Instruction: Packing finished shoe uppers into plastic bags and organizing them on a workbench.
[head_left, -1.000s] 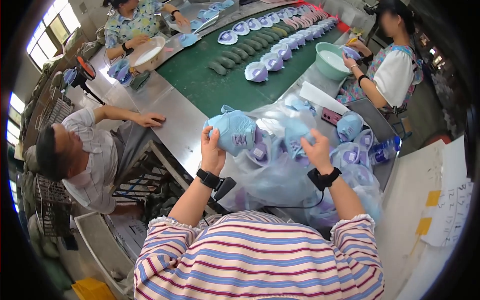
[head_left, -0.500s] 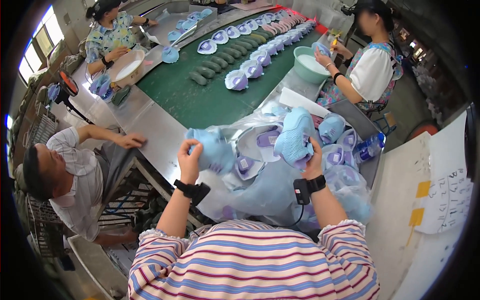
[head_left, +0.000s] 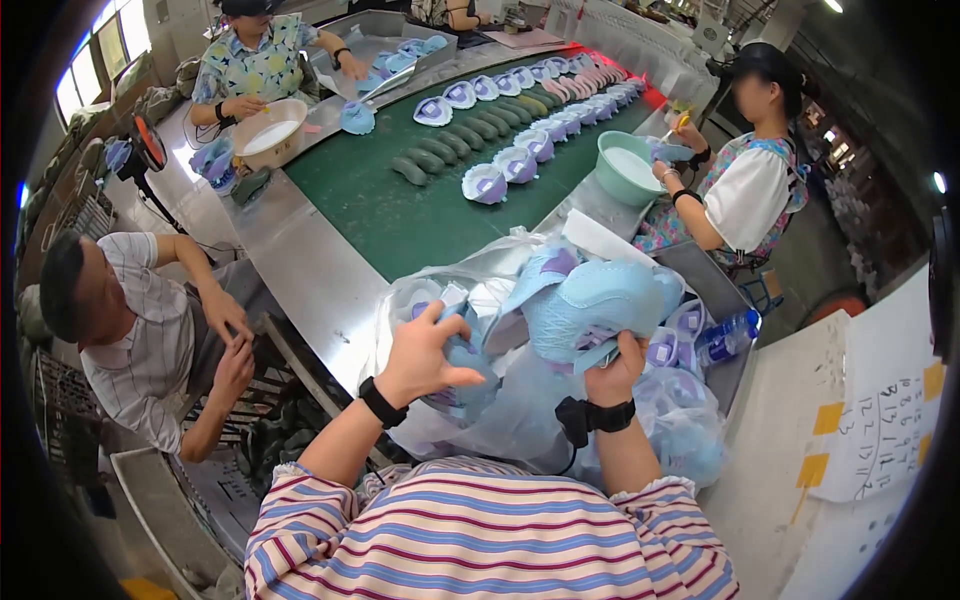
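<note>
My right hand (head_left: 615, 372) grips light blue shoe uppers (head_left: 610, 300) by their lower edge, above the bag. They look like two pieces overlapping, with knit texture and purple lining. To the left, my left hand (head_left: 425, 360) is spread, thumb apart from the fingers, with nothing between them. Just beyond its fingers, another blue upper (head_left: 466, 362) lies in the clear plastic bag (head_left: 510, 400). More blue and purple uppers fill the bag, partly hidden under the film and my hands.
Ahead runs a green conveyor belt (head_left: 350, 190) with rows of uppers, dark green curved pieces (head_left: 435, 160) and pink ones. Co-workers sit left and right by a beige basin (head_left: 270, 135) and a green basin (head_left: 625, 170). A blue bottle (head_left: 730, 338) lies right; a seated person is near left.
My left hand has let go of its blue upper and opened over the bag. My right hand has moved slightly nearer, with the uppers turned. The near-left person has brought both hands together.
</note>
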